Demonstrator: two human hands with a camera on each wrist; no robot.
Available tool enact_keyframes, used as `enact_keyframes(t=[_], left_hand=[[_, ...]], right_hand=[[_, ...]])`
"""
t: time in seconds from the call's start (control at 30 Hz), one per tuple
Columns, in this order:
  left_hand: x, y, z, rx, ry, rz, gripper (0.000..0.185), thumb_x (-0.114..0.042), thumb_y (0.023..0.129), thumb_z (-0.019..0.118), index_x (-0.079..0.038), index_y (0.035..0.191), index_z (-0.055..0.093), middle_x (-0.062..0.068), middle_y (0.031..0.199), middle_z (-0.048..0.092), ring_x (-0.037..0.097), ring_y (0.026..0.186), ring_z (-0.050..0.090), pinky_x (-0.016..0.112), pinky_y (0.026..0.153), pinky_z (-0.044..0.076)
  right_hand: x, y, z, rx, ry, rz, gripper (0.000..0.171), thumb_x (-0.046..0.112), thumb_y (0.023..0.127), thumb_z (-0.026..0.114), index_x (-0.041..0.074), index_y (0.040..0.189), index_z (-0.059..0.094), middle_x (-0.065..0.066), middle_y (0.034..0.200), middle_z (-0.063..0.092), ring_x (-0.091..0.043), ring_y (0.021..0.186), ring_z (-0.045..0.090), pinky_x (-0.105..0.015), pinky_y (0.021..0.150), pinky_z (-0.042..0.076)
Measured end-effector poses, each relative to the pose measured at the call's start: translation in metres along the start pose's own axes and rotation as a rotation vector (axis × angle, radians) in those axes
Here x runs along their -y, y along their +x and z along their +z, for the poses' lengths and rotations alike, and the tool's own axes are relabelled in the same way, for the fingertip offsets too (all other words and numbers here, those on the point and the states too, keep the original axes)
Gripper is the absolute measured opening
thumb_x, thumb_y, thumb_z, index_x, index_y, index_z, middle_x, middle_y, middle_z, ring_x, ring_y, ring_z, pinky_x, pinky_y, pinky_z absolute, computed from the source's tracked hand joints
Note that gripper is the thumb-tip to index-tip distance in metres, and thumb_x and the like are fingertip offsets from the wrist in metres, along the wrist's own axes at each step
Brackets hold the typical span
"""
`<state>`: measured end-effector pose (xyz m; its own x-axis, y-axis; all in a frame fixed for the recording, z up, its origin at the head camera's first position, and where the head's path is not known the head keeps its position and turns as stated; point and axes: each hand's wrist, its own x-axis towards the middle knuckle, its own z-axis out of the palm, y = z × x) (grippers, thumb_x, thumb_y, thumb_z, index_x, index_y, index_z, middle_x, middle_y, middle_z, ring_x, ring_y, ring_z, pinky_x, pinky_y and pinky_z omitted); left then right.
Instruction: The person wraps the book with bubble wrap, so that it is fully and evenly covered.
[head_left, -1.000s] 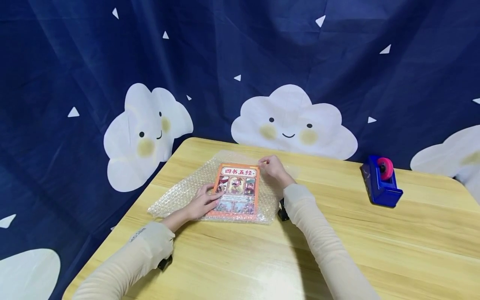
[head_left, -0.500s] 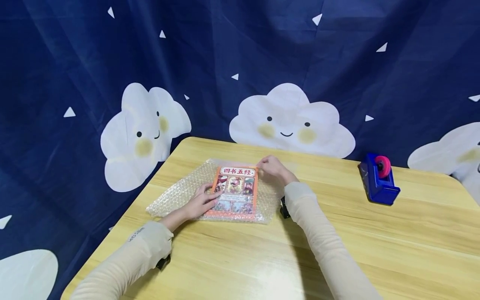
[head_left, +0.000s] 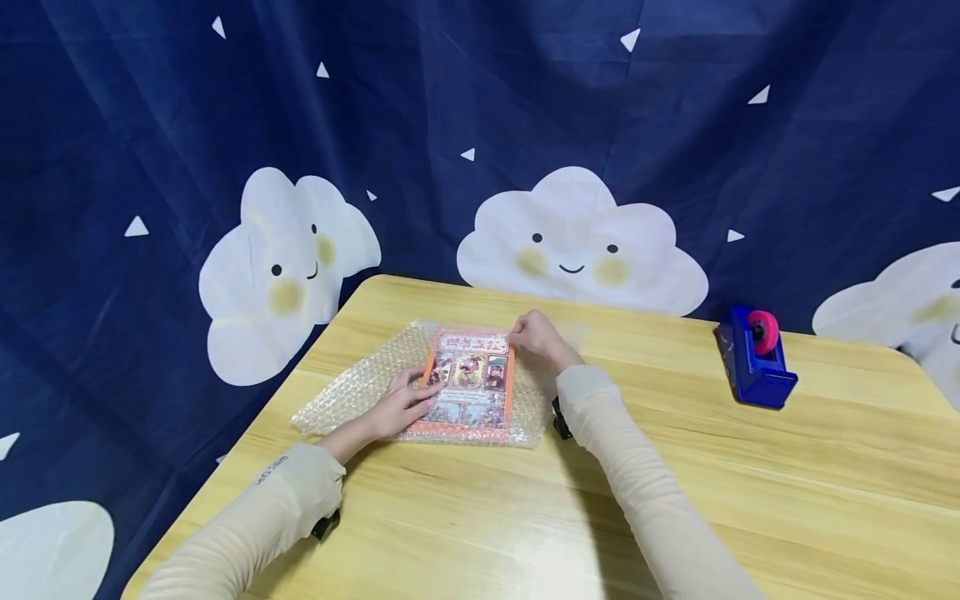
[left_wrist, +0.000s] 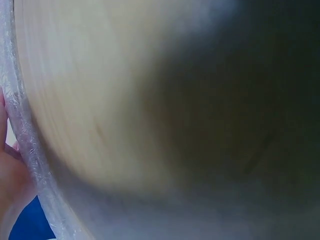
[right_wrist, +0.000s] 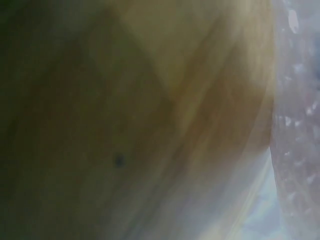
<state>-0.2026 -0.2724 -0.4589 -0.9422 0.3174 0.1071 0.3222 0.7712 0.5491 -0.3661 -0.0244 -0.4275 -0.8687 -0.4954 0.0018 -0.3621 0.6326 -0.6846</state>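
Hands flank the book (head_left: 471, 381): left hand (head_left: 405, 406) flat, right hand (head_left: 534, 337) seemingly pinching bubble wrap (head_left: 352, 393).

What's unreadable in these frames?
- Right hand fingertips: head view, hidden behind the hand itself; grip on the bubble wrap unclear.
- Book title: head view, veiled by wrap.
- Both wrist views: blurred; only wrap edge and table show.
- Left hand: wrist view, cut by edge.

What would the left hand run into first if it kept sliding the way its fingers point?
Likely the book: the left hand lies on the bubble wrap, fingers pointing right at the book's left edge and seemingly touching it already, though contact is hard to confirm.
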Motion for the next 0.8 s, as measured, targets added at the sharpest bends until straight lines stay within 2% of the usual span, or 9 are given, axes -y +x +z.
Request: enact_keyframes(t=[0.17,0.33,0.53,0.6,0.63,0.67,0.73,0.77,0.8], left_hand=[[-0.001,-0.001,-0.003,0.018,-0.011,-0.002,0.039,-0.020,0.094,0.051,-0.006,0.130,0.049,0.027,0.144,0.020,0.044,0.129,0.017,0.062,0.100,0.019],[-0.005,0.003,-0.009,0.069,-0.013,-0.002,0.039,-0.021,0.093,0.052,-0.004,0.128,0.050,0.021,0.150,0.010,0.045,0.132,0.012,0.063,0.103,0.014],[-0.011,0.015,-0.016,0.071,0.064,-0.009,0.033,-0.022,0.088,0.058,-0.003,0.115,0.061,0.020,0.148,0.020,0.040,0.129,0.030,0.051,0.104,0.027],[-0.014,0.019,-0.016,0.048,0.067,-0.017,0.027,-0.024,0.088,0.059,-0.004,0.105,0.068,0.020,0.145,0.026,0.036,0.115,0.048,0.046,0.100,0.035],[-0.015,0.022,-0.015,0.034,0.057,-0.025,0.025,-0.024,0.088,0.059,-0.004,0.098,0.071,0.020,0.144,0.028,0.034,0.102,0.056,0.044,0.097,0.038],[-0.017,0.024,-0.015,0.018,0.048,-0.031,0.023,-0.024,0.088,0.060,-0.005,0.092,0.073,0.020,0.143,0.031,0.032,0.086,0.060,0.043,0.092,0.042],[-0.020,0.028,-0.013,-0.020,0.049,-0.041,0.021,-0.023,0.087,0.062,-0.007,0.077,0.073,0.021,0.139,0.037,0.031,0.060,0.057,0.045,0.094,0.040],[-0.021,0.029,-0.012,-0.041,0.050,-0.044,0.020,-0.023,0.086,0.064,-0.009,0.072,0.071,0.021,0.138,0.039,0.031,0.057,0.055,0.046,0.093,0.040],[-0.021,0.031,-0.010,-0.062,0.054,-0.046,0.019,-0.022,0.084,0.065,-0.010,0.070,0.070,0.021,0.136,0.042,0.032,0.062,0.058,0.048,0.095,0.039]], right_hand=[[0.000,0.003,0.002,0.001,-0.067,0.002,0.010,0.008,0.081,0.066,-0.002,0.081,0.064,-0.013,0.090,0.059,-0.020,0.080,0.051,-0.036,0.082,0.046],[-0.001,0.004,0.003,0.008,-0.092,0.001,0.008,0.006,0.081,0.066,-0.001,0.079,0.065,-0.013,0.089,0.059,-0.022,0.079,0.052,-0.038,0.083,0.046],[-0.002,0.005,0.002,0.021,-0.096,-0.004,0.007,0.005,0.081,0.066,-0.001,0.078,0.065,-0.013,0.095,0.058,-0.023,0.085,0.052,-0.040,0.089,0.043],[-0.002,0.005,0.002,0.023,-0.103,-0.009,0.007,0.006,0.081,0.066,-0.001,0.079,0.066,-0.013,0.095,0.057,-0.024,0.088,0.051,-0.040,0.091,0.041],[-0.002,0.005,0.002,0.024,-0.101,-0.006,0.007,0.005,0.081,0.066,-0.001,0.080,0.066,-0.013,0.096,0.057,-0.024,0.089,0.051,-0.040,0.091,0.041],[-0.002,0.005,0.002,0.024,-0.100,-0.007,0.007,0.005,0.082,0.065,-0.001,0.080,0.066,-0.013,0.096,0.056,-0.024,0.089,0.051,-0.040,0.091,0.041],[-0.003,0.005,0.002,0.024,-0.099,-0.008,0.006,0.005,0.081,0.065,-0.001,0.080,0.066,-0.013,0.095,0.056,-0.025,0.091,0.050,-0.041,0.092,0.040],[-0.003,0.005,0.002,0.025,-0.099,-0.009,0.006,0.005,0.081,0.065,-0.001,0.080,0.066,-0.013,0.095,0.056,-0.025,0.091,0.051,-0.041,0.093,0.040],[-0.003,0.005,0.002,0.026,-0.095,-0.007,0.006,0.005,0.081,0.066,-0.001,0.080,0.066,-0.013,0.095,0.056,-0.026,0.092,0.050,-0.042,0.094,0.039]])
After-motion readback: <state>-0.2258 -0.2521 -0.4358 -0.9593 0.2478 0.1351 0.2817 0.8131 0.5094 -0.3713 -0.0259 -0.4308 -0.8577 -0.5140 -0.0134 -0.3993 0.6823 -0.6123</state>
